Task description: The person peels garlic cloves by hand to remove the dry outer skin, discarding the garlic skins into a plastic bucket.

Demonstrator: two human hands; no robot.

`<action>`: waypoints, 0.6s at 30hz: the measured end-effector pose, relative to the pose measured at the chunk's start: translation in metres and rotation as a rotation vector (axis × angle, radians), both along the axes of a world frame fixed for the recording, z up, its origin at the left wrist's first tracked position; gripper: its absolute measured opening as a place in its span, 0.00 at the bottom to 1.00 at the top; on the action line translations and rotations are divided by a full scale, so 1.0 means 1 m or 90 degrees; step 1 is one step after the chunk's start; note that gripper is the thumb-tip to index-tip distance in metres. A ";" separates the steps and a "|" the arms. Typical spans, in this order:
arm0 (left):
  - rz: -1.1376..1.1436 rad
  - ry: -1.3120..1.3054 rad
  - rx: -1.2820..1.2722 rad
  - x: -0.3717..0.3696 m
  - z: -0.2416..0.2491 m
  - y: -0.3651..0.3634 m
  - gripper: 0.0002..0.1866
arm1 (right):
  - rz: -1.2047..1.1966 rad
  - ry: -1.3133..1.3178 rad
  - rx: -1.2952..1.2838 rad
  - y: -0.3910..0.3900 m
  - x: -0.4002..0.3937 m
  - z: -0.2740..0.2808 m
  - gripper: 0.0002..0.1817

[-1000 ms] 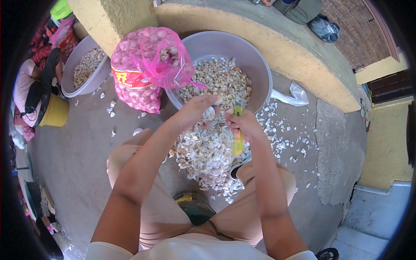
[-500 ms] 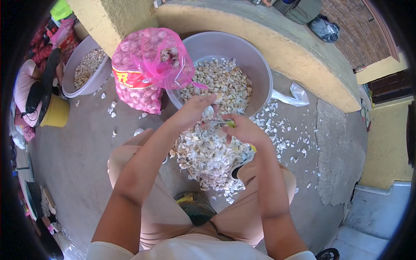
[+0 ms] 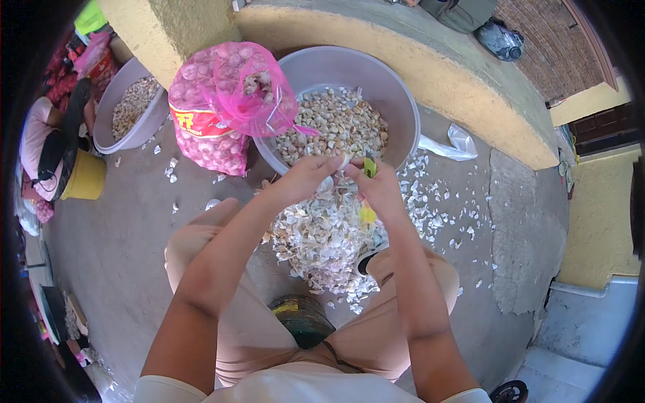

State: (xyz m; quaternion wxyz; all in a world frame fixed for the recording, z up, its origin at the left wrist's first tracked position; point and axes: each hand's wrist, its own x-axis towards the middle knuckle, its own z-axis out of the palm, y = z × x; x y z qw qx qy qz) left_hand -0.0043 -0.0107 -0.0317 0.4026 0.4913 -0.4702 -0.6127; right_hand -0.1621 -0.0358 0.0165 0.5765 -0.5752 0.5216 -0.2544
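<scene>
My left hand (image 3: 310,178) is closed around white garlic (image 3: 326,184), mostly hidden by the fingers; a small pale piece shows at its fingertips. Beside it, my right hand (image 3: 380,188) grips a small knife (image 3: 370,168) with a yellow-green handle; most of its blade cannot be made out. The right thumb and fingers meet the garlic at the left fingertips. Beneath both hands lies a heap of papery garlic skins (image 3: 322,235). Just beyond, a large grey tub (image 3: 408,101) holds many garlic cloves (image 3: 342,124).
A pink mesh sack of garlic bulbs (image 3: 209,101) leans by the tub. Further left are another tub of cloves (image 3: 111,138), a yellow bucket (image 3: 85,176) and a seated person (image 3: 41,144). A plastic bag (image 3: 457,144) lies right, below a low yellow wall (image 3: 470,107).
My right hand has moved up and turned, bringing its fingers to the garlic; the knife has swung from pointing left to upward. My left hand stays near the same place.
</scene>
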 end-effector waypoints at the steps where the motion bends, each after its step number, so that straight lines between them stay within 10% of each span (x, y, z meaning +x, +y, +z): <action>1: -0.016 -0.019 -0.007 0.000 0.008 0.002 0.21 | 0.029 0.029 -0.036 -0.001 -0.002 -0.001 0.11; 18: 0.029 0.135 0.138 0.008 0.005 -0.001 0.15 | 0.001 -0.079 0.080 -0.004 0.003 -0.015 0.11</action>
